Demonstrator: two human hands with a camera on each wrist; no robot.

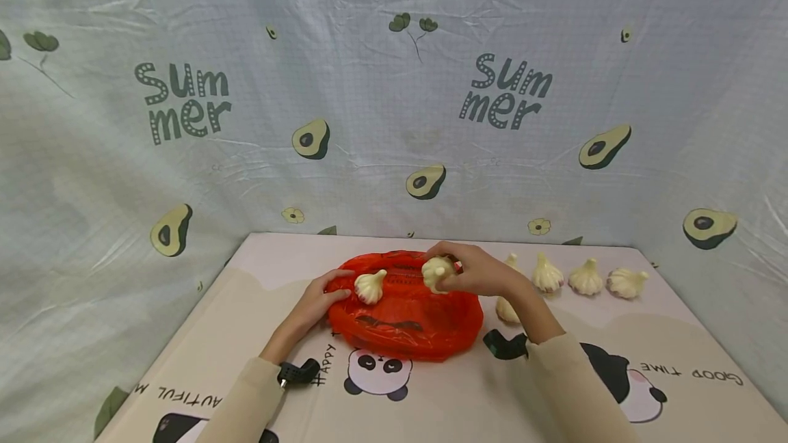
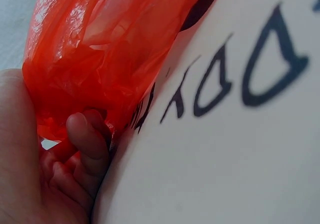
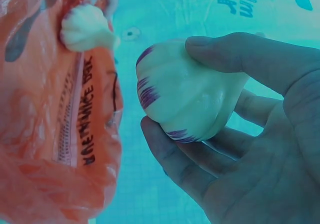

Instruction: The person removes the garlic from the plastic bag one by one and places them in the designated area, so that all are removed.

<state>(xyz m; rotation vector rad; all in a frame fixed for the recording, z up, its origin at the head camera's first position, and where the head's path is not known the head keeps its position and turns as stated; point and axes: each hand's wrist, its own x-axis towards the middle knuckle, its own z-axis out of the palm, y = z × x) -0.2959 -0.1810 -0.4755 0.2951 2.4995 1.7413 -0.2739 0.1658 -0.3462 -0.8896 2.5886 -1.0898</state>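
Observation:
A red plastic bag (image 1: 400, 316) lies puffed up on the table, dark print across it. At its left edge my left hand (image 1: 315, 304) grips the plastic; in the left wrist view its curled fingers (image 2: 89, 139) are against the red film. One garlic bulb (image 1: 369, 287) sits on the bag's left part, close to that hand. My right hand (image 1: 483, 271) holds another garlic bulb (image 3: 187, 91) between thumb and fingers, over the right part of the bag in the head view. Purple streaks mark this pale bulb.
Several more garlic bulbs stand to the right: a row at the back (image 1: 585, 277), and one bulb (image 1: 507, 311) partly hidden behind the right forearm. The pale table cover (image 1: 443, 388) carries panda prints. A printed curtain (image 1: 369, 87) hangs behind the table.

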